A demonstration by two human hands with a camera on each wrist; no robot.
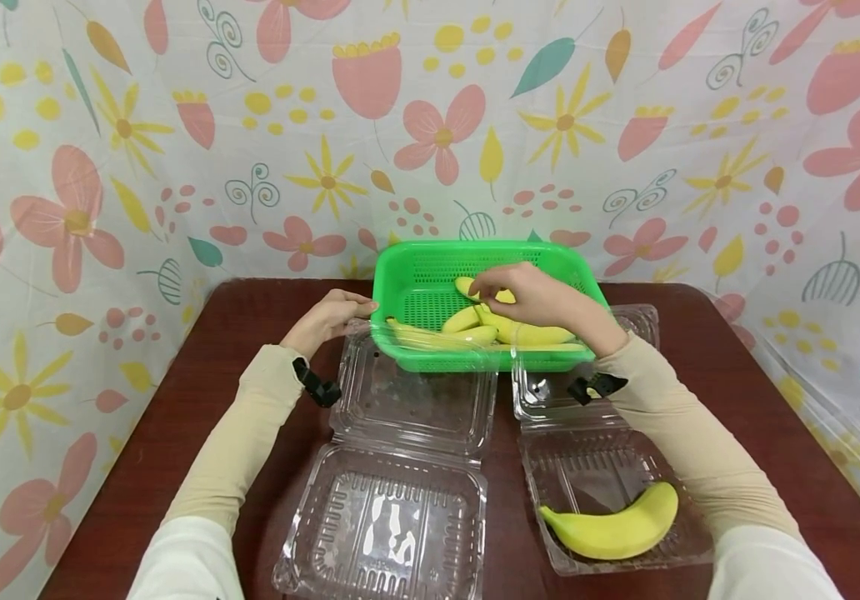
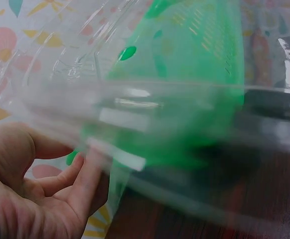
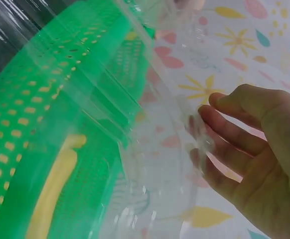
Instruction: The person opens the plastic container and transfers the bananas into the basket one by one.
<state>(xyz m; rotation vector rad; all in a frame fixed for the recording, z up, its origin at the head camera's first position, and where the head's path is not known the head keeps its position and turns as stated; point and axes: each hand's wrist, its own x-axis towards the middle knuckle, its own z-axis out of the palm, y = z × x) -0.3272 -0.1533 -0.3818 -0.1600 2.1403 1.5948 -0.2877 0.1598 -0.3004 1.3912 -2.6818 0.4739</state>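
Observation:
At the left end of a green plastic basket (image 1: 415, 360), my left hand (image 1: 330, 318) pinches the rim between thumb and fingers. In the left wrist view, a blurred clear lid partly covers that grip. Inside the basket lie several yellow bananas (image 1: 542, 335). Over them hovers my right hand (image 1: 523, 293), its fingers bent downward near a banana tip (image 1: 464, 286). The right wrist view shows that hand's thumb and fingers (image 3: 224, 129) apart, with nothing seen between them. Another banana (image 1: 613, 525) lies in the right clear plastic container (image 1: 587, 479).
An open clear container (image 1: 392, 533) stands at the front left, its lid (image 1: 415, 392) leaning back against the basket. The right container's lid (image 1: 542, 400) also reaches the basket, partly under my right forearm. The dark red table (image 1: 175, 400) ends at a floral curtain (image 1: 250, 167).

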